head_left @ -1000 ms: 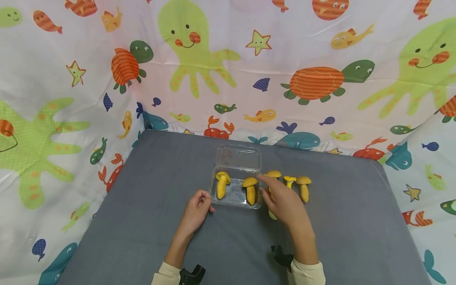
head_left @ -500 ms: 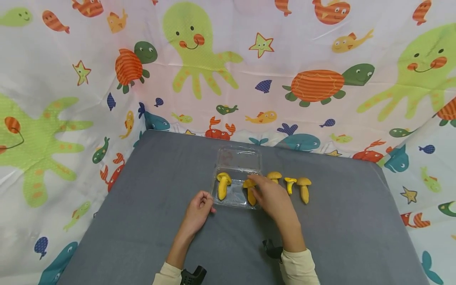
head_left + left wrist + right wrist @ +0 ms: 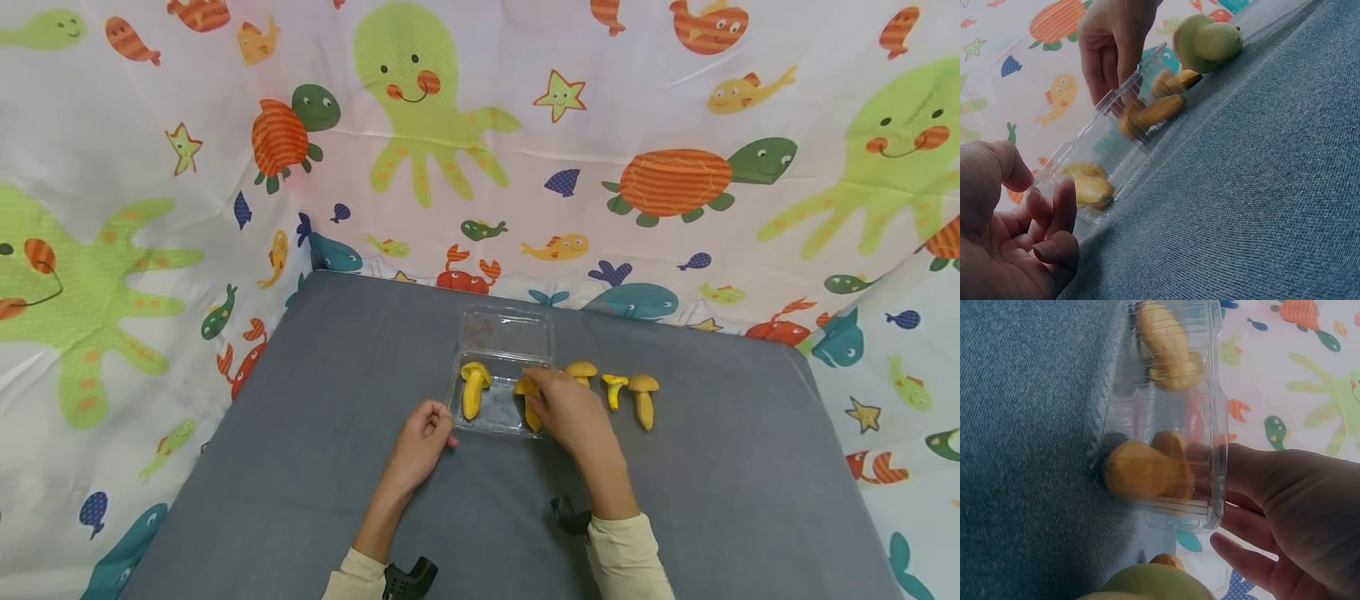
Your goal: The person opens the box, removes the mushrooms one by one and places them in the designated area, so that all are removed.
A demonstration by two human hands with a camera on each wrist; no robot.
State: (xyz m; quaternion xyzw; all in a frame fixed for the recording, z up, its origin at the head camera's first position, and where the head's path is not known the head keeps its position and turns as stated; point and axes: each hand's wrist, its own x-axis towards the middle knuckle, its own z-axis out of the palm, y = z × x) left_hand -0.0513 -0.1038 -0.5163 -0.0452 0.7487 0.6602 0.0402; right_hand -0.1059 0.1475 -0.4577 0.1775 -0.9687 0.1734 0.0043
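Note:
A hinged clear plastic container (image 3: pixel 498 400) lies with its lid folded back on the grey cloth. Inside, a yellow toy mushroom (image 3: pixel 472 392) lies at the left, and a second yellow mushroom (image 3: pixel 532 414) at the right. My left hand (image 3: pixel 422 440) pinches the container's front left corner between thumb and fingers. My right hand (image 3: pixel 576 410) reaches over the right wall, its thumb and fingers gripping the second mushroom's cap (image 3: pixel 1175 465). The hand covers part of that cap in the head view.
Right of the container lie a large mushroom (image 3: pixel 581 371) partly behind my right hand, a small chanterelle-shaped mushroom (image 3: pixel 614 388) and a brown-capped one (image 3: pixel 643 402). A sea-animal printed curtain (image 3: pixel 480 150) stands around the table's back and sides.
My right hand has moved left from beside the container to the right-hand mushroom inside and taken hold of its cap. The left hand has stayed at the corner.

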